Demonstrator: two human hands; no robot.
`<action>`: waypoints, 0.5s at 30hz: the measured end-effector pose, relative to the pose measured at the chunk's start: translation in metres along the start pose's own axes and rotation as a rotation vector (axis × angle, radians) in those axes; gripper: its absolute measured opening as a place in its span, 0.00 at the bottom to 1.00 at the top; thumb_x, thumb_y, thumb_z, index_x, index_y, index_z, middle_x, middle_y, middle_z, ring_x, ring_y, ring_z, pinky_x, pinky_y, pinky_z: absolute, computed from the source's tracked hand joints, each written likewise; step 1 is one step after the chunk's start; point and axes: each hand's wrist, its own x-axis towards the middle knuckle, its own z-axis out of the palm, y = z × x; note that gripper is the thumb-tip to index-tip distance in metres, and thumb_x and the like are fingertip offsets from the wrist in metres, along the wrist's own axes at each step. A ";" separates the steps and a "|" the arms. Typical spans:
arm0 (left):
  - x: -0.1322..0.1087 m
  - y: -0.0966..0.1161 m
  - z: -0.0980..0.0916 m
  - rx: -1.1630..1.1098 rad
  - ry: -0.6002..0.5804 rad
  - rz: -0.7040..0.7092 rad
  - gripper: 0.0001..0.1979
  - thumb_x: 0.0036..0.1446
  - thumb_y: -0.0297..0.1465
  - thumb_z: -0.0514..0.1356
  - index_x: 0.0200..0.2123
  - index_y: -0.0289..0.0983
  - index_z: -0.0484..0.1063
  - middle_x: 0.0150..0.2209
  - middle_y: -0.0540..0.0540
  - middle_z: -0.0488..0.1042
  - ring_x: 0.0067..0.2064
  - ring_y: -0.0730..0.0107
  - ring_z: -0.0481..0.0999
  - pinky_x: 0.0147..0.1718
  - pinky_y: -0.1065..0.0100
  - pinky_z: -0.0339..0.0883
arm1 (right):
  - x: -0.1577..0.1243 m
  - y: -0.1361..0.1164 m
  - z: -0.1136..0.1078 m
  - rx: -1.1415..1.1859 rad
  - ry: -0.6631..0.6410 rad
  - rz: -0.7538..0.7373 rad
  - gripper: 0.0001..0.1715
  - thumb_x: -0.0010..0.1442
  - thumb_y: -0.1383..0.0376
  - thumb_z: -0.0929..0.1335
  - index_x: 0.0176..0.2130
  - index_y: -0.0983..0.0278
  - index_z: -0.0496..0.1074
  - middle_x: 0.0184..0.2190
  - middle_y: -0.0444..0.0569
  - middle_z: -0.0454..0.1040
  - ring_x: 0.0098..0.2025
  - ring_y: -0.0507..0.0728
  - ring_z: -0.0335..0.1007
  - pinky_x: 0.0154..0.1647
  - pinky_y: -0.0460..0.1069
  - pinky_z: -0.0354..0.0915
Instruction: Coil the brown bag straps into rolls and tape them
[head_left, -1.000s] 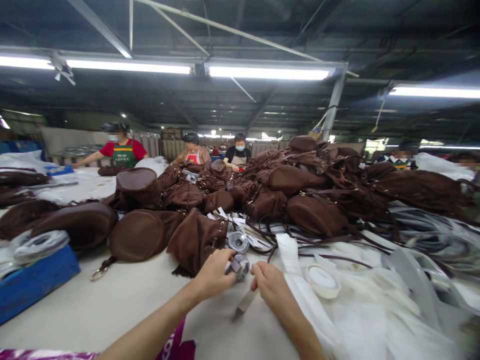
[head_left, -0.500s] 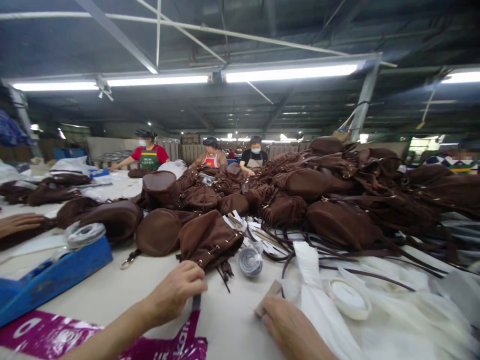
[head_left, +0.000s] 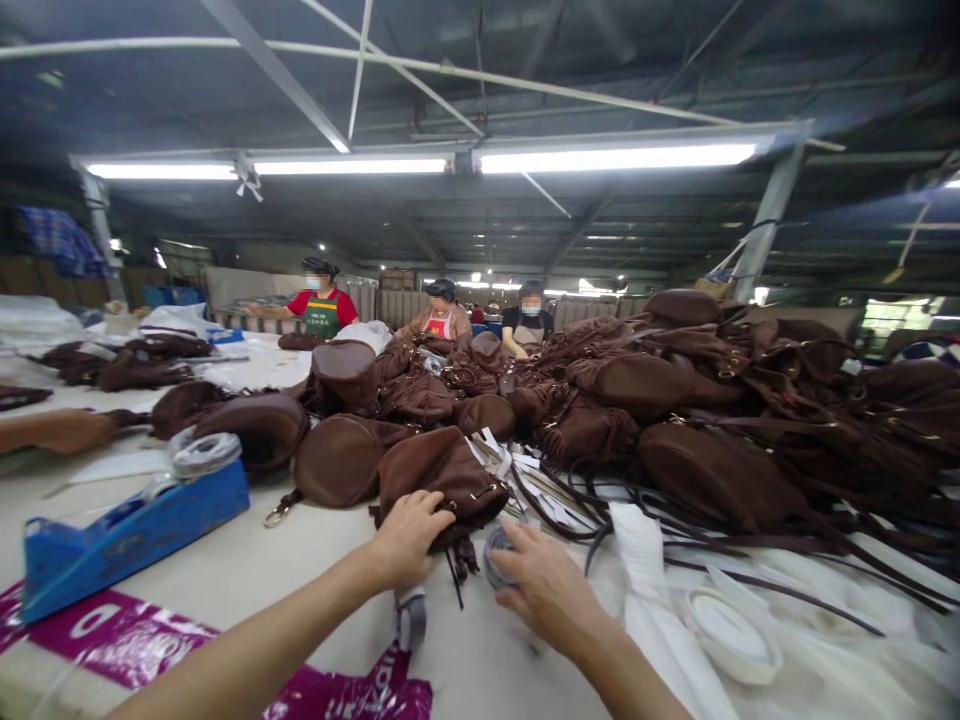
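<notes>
My left hand (head_left: 414, 538) lies at the near edge of a brown drawstring bag (head_left: 431, 475), its fingers curled onto the bag's front. Small metal rings and dark cord ends show along the bag's right side. To the right, my right hand (head_left: 546, 583) has thumb and fingers around a grey roll (head_left: 495, 562), partly hidden by the fingers and slightly blurred. Below my left hand stands a grey loop of band (head_left: 411, 618), beside a purple printed plastic bag (head_left: 382, 690).
Brown bags (head_left: 622, 385) heap across the table's far side. A blue tape dispenser (head_left: 135, 550) stands at left, near a co-worker's hand (head_left: 56, 430). White wrapping (head_left: 645, 600), a tape roll (head_left: 735, 635) and dark straps (head_left: 787, 575) lie right. Several people work beyond.
My left hand has moved up onto the brown bag. My right hand has left a small greyish block, now out of sight, and reached forward to the grey roll. The view has turned slightly left.
</notes>
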 end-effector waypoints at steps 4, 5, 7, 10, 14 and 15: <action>-0.005 -0.024 -0.003 0.197 -0.148 0.067 0.24 0.44 0.18 0.60 0.47 0.38 0.74 0.62 0.36 0.60 0.58 0.48 0.64 0.54 0.54 0.62 | 0.020 0.010 -0.001 -0.150 -0.121 0.010 0.13 0.60 0.73 0.64 0.36 0.65 0.78 0.42 0.55 0.77 0.49 0.64 0.69 0.44 0.54 0.60; -0.008 -0.031 -0.006 0.217 -0.169 0.091 0.24 0.44 0.18 0.60 0.47 0.38 0.73 0.63 0.36 0.59 0.58 0.48 0.65 0.54 0.54 0.62 | 0.024 0.010 -0.002 -0.164 -0.113 0.015 0.14 0.61 0.74 0.62 0.36 0.66 0.77 0.41 0.56 0.77 0.48 0.64 0.69 0.45 0.54 0.60; -0.015 -0.038 -0.010 0.239 -0.199 0.112 0.24 0.44 0.19 0.61 0.48 0.38 0.73 0.62 0.35 0.60 0.57 0.48 0.66 0.53 0.54 0.63 | 0.030 0.003 -0.003 -0.158 -0.066 0.008 0.16 0.62 0.75 0.60 0.37 0.67 0.76 0.40 0.56 0.77 0.47 0.64 0.69 0.45 0.55 0.59; -0.018 -0.033 -0.014 0.239 -0.208 0.074 0.20 0.46 0.21 0.60 0.45 0.38 0.74 0.58 0.37 0.65 0.53 0.51 0.69 0.50 0.56 0.65 | 0.036 -0.026 0.004 -0.065 -0.014 -0.052 0.13 0.61 0.73 0.62 0.39 0.63 0.74 0.40 0.52 0.76 0.45 0.61 0.72 0.41 0.51 0.61; 0.003 -0.007 -0.012 0.262 -0.075 -0.008 0.12 0.52 0.24 0.56 0.40 0.36 0.73 0.47 0.38 0.71 0.47 0.53 0.71 0.44 0.57 0.67 | 0.036 -0.066 0.014 0.040 -0.091 -0.087 0.15 0.57 0.68 0.66 0.45 0.62 0.72 0.43 0.52 0.77 0.40 0.61 0.75 0.33 0.49 0.62; 0.014 0.000 -0.009 0.272 -0.035 -0.002 0.12 0.52 0.24 0.56 0.40 0.35 0.73 0.45 0.38 0.71 0.46 0.53 0.71 0.43 0.57 0.67 | 0.034 -0.072 0.013 0.043 -0.107 -0.077 0.14 0.57 0.68 0.65 0.45 0.63 0.73 0.42 0.53 0.77 0.40 0.62 0.76 0.32 0.49 0.62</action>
